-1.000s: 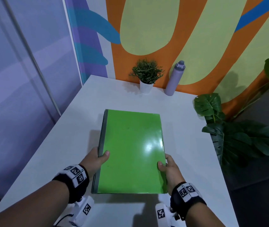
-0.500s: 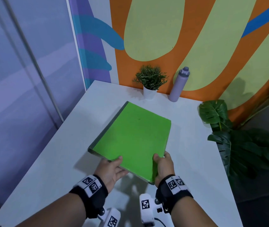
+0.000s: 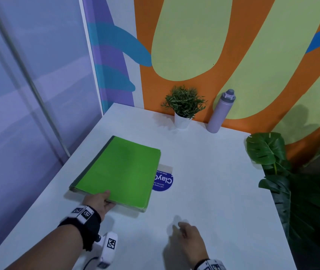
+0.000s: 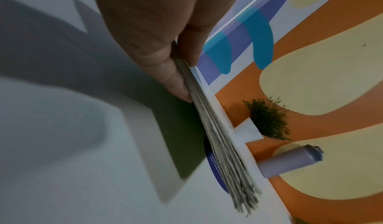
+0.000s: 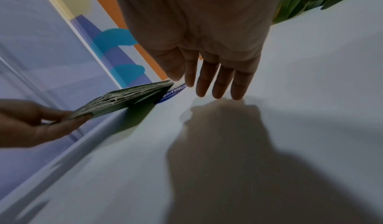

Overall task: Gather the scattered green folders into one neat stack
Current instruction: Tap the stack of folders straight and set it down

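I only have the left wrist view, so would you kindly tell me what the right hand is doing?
Observer: The right hand holds nothing; its fingers are straight, clear of the stack of green folders.
Operator: Thanks. Does the stack lie flat?
Observer: No; the left hand holds its near edge raised, the far end low by the blue sticker.
Operator: And its top?
Observer: Bright green, edges roughly aligned.

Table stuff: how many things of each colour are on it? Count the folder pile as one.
Green: 2, the folder stack held by the left hand and the potted plant.
Purple: 1, the bottle.
Blue: 1, the round sticker.
Total: 4.
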The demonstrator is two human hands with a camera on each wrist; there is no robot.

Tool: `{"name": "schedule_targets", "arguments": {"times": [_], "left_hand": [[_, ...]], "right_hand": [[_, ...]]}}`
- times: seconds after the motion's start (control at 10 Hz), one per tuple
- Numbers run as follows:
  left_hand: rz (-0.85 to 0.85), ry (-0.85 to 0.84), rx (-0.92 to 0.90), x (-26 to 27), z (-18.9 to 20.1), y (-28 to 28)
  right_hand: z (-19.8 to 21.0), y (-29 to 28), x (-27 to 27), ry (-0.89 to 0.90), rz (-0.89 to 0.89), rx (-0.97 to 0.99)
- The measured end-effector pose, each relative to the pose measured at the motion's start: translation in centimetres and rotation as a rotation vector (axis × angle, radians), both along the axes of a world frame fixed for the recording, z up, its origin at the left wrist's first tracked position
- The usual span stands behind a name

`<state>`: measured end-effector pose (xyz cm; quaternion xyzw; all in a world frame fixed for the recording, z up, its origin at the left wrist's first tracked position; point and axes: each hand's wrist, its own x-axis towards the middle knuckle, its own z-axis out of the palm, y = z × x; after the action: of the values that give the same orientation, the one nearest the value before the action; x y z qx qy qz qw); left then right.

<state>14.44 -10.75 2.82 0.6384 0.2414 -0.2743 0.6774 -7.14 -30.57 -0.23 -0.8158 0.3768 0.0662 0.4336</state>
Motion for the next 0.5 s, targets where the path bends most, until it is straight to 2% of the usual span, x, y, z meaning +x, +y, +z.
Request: {"name": "schedule_targets", "arguments": {"times": [0.1, 0.2, 0.4, 0.5], "left_hand": [[0.055, 0.013, 0.009, 3.1, -0.8, -1.7], [0.033, -0.014, 0.068, 7.4, -4.2, -2.8], [-0.021, -0.107, 0.211, 10.9, -6.4, -5.6], [-0.012, -0.141, 0.238, 11.3, -6.0, -7.8]], "right_hand": [[-1.5, 0.0, 0.6, -0.007, 0.039, -0.128], [-2.1, -0.2, 1.4, -0.013, 0.104, -0.223], [-2.4, -0.9, 2.3, 0.059, 0.189, -0.245], [-2.5, -0.9, 2.1, -0.020, 0.135, -0.258]]}}
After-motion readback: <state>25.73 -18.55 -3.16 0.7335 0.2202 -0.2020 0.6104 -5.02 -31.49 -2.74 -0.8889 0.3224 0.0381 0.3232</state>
